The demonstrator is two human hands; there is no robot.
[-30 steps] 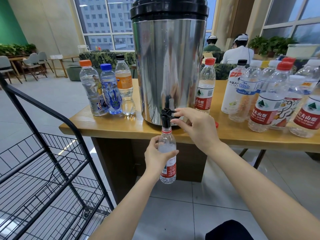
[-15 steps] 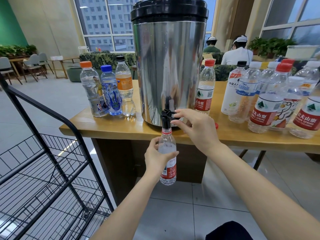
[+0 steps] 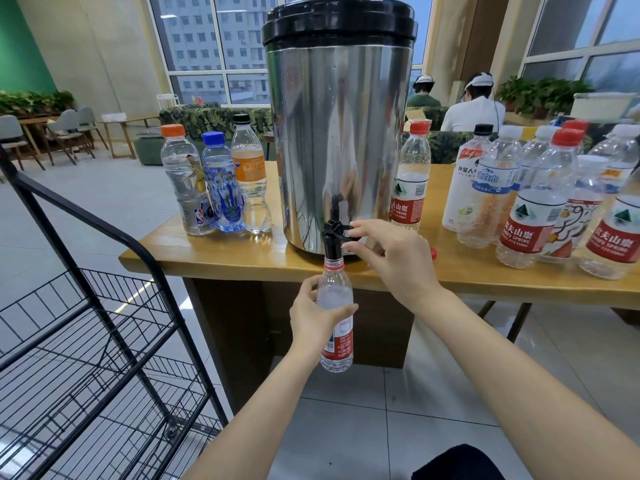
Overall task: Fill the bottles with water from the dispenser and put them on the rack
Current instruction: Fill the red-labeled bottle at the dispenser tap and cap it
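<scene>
A steel dispenser (image 3: pixel 337 140) with a black lid stands at the front edge of the wooden table (image 3: pixel 221 258). My left hand (image 3: pixel 313 315) grips a clear bottle with a red label (image 3: pixel 335 317), its open mouth right under the black tap (image 3: pixel 333 239). My right hand (image 3: pixel 388 252) pinches the tap's lever with thumb and fingertips. The bottle looks nearly full of water. A black wire rack (image 3: pixel 90 344) stands at the lower left, with no bottles on the shelves in view.
Three capped bottles (image 3: pixel 216 183) stand left of the dispenser, one red-capped bottle (image 3: pixel 410 180) just right of it, and several more (image 3: pixel 540 199) crowd the table's right end. A loose red cap (image 3: pixel 433 251) lies behind my right wrist. Two people sit beyond the table.
Both hands keep their holds on the bottle and the tap lever. The view has shifted very slightly; nothing else has visibly moved.
</scene>
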